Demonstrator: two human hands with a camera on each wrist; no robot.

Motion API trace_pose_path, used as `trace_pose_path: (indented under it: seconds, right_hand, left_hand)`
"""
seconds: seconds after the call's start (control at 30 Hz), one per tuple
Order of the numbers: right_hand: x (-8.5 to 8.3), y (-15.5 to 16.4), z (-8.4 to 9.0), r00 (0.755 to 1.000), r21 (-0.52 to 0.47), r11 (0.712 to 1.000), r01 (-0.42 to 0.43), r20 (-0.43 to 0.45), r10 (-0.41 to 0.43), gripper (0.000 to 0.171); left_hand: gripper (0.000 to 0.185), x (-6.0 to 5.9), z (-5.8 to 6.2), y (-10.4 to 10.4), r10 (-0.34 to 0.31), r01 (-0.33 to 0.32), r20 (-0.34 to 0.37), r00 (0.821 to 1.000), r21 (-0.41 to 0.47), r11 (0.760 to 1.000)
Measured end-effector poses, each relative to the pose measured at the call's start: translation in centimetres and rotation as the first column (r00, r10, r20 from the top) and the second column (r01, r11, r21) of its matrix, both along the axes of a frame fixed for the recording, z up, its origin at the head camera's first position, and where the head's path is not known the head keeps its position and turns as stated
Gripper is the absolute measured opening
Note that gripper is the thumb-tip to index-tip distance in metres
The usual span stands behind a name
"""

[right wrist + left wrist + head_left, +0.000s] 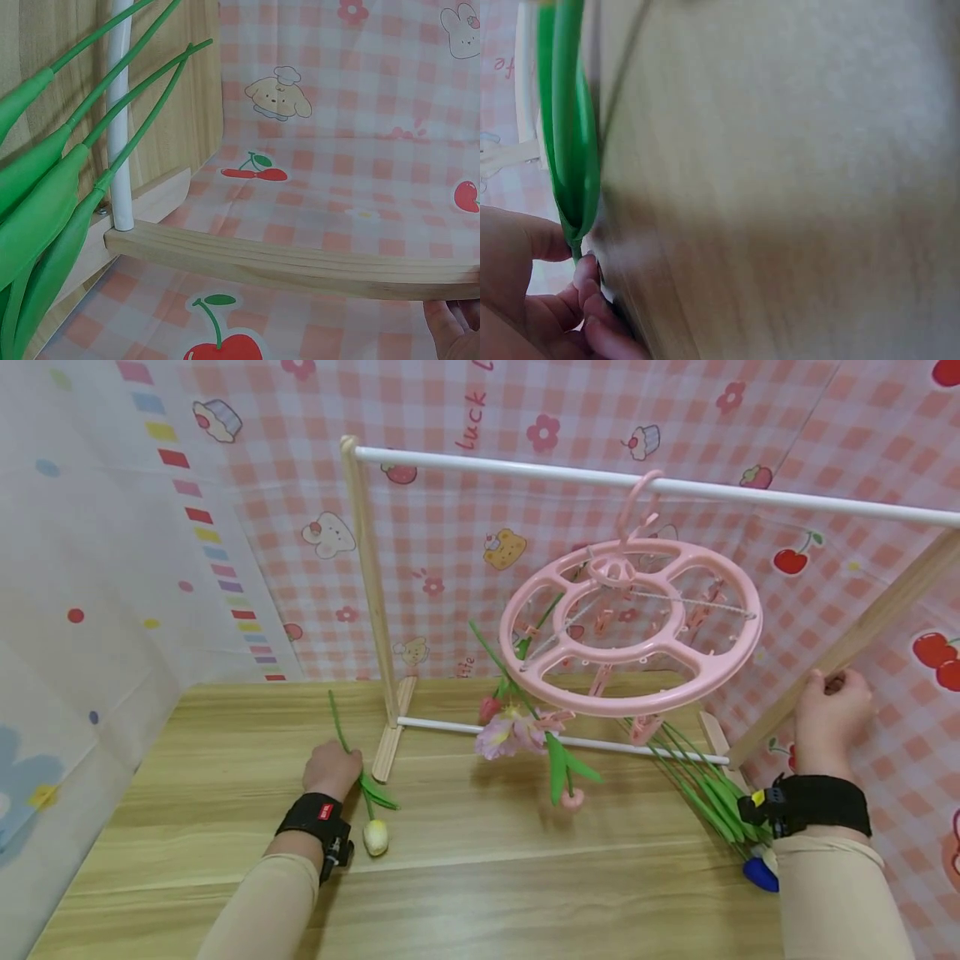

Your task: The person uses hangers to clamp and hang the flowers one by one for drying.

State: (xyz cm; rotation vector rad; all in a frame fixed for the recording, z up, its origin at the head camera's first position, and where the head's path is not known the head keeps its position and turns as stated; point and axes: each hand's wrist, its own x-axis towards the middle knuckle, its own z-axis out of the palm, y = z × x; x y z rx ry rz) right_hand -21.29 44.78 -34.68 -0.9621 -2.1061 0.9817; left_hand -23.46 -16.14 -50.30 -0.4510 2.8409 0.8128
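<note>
Pinching a tulip [377,792] by its stem, our left hand [332,770] has the bloom [376,838] just nearside; our right hand [834,718] touches the rack [487,467], whether clamped on it we cannot tell; between our hands hangs the hanger [615,704].

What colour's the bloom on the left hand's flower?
The bloom is creamy white with yellow, best seen in the head view.
</note>
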Motion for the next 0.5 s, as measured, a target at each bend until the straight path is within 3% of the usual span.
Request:
trace_pose_path:
  seconds: [0.1,0.17,0.33,0.5]
  right_hand:
    - [0.0,0.0,0.0,1.0,0.001,1.0,-0.002,-0.002,0.002,0.016]
    - [0.0,0.0,0.0,1.0,-0.003,1.0,-0.004,-0.003,0.004,0.02]
    - [0.0,0.0,-0.1,1.0,0.002,1.0,-0.005,-0.02,0.005,0.011]
    - [0.1,-0.1,-0.1,1.0,0.006,1.0,-0.005,-0.019,0.005,0.018]
  left_hand:
    - [0.036,0.1,0.3,-0.3,-0.001,0.003,-0.022,1.0,0.049,0.999]
    - [0.036,0.3,0.6,-0.3,0.011,-0.009,-0.02,1.0,0.139,0.99]
    - [0.036,0.7,1.7,0.1,0.082,-0.08,0.008,0.997,0.361,0.929]
    - [0.038,0.9,2.6,0.8,0.115,-0.112,0.02,0.993,0.423,0.899]
